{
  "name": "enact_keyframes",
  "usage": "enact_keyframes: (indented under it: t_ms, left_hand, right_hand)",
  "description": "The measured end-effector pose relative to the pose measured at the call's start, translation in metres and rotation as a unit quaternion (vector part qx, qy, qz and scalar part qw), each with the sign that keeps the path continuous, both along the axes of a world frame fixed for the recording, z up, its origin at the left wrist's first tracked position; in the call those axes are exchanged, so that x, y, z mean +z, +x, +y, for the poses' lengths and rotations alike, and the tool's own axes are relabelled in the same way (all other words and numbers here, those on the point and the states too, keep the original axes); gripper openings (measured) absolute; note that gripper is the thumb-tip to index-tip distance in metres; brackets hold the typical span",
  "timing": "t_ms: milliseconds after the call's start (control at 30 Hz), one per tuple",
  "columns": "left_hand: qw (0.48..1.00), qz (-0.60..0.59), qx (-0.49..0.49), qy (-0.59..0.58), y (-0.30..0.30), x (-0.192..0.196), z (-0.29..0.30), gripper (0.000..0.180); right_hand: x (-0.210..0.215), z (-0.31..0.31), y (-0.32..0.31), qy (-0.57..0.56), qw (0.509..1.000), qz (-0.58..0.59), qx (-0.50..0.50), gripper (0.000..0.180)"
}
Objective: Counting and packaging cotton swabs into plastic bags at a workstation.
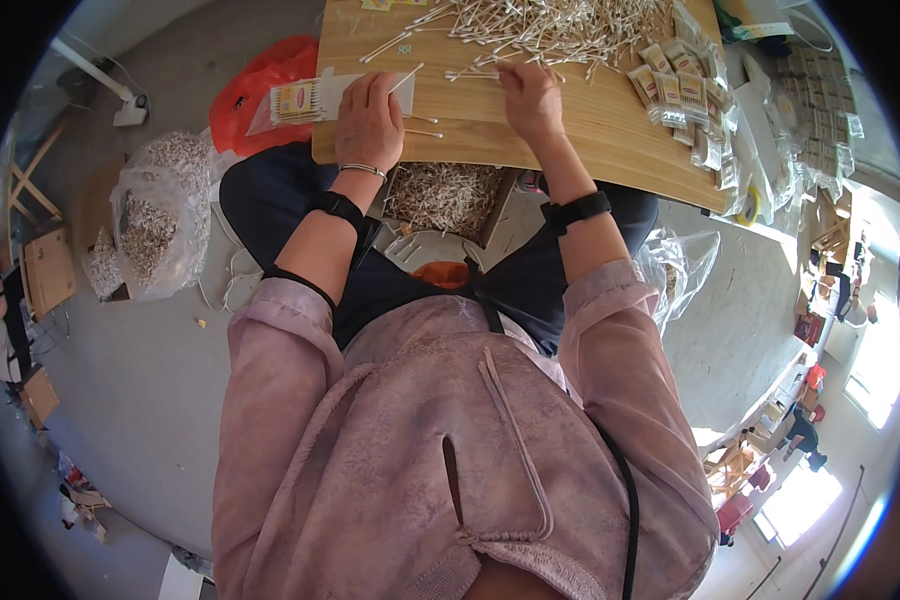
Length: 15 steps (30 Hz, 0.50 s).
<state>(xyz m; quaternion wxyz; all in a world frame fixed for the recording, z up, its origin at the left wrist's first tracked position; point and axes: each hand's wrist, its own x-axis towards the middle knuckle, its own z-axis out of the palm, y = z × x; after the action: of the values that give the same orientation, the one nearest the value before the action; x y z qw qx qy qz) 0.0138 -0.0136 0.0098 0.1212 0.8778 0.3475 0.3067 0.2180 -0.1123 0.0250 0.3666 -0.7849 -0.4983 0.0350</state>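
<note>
My left hand (368,125) is over the near left part of the wooden table, fingers bent round a few cotton swabs (407,76) whose tips stick out past it. Just left of it lies a clear packet (295,102) with a yellow label, swabs showing at its end. My right hand (535,103) pinches at the near edge of a big loose heap of cotton swabs (570,25). Swab stems (470,75) reach out leftward from its fingertips. Exactly how many swabs either hand holds is hidden by the fingers.
Filled swab packets (678,85) are piled at the table's right side, near a yellow tape roll (748,208). A red plastic bag (260,90) hangs by the left edge. Below the table stands a box of swabs (445,200); clear bags of swabs (155,225) sit on the left.
</note>
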Motion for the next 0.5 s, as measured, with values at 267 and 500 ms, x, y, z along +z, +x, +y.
enact_keyframes:
  t_ms: [267,500]
  left_hand:
    - [1.000,-0.007,-0.001,-0.004,-0.001,0.001,0.000,0.029]
    - [1.000,0.001,0.000,-0.005,-0.002,0.000,0.000,0.030]
  right_hand:
    - [-0.007,0.004,-0.040,-0.062,0.997,-0.031,0.024,0.012]
    - [0.000,0.023,-0.022,-0.033,0.998,-0.049,0.009,0.018]
